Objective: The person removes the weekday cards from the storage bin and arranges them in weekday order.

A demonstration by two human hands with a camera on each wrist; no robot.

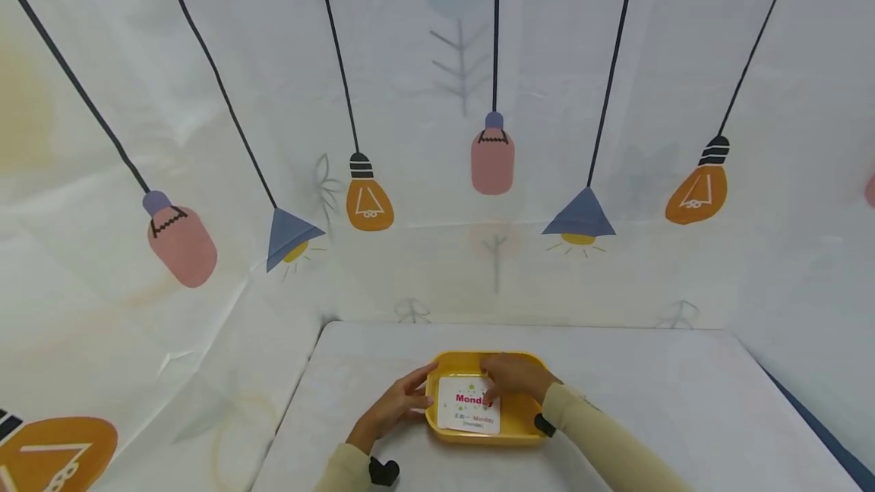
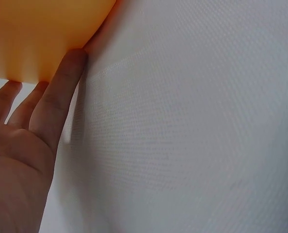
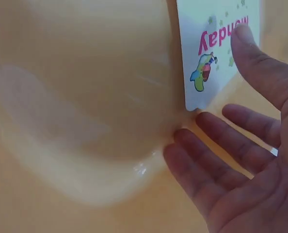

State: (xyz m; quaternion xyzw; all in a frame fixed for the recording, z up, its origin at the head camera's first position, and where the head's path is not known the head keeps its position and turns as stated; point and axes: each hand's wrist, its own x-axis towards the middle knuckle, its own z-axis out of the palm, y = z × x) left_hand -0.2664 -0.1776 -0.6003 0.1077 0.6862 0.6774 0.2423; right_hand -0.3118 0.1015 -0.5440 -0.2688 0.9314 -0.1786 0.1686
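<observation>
A yellow tray (image 1: 529,405) stands on the white table. In its left part lies a white card (image 1: 451,416) printed "Monday" in pink, with a small cartoon figure visible in the right wrist view. My left hand (image 1: 395,406) touches the tray's left side with fairly straight fingers (image 2: 61,92). Over the tray is my right hand (image 1: 519,376), its thumb (image 3: 248,43) across the card's face. The other fingers (image 3: 202,170) are spread near the card's edge and the tray wall. Whether the thumb presses the card is hard to tell.
A white sheet wall (image 1: 410,272) printed with hanging lamps rises behind the table and along its sides. The white tabletop (image 1: 649,401) extends around the tray. Dark heart-shaped pieces (image 1: 384,471) sit at both wrists.
</observation>
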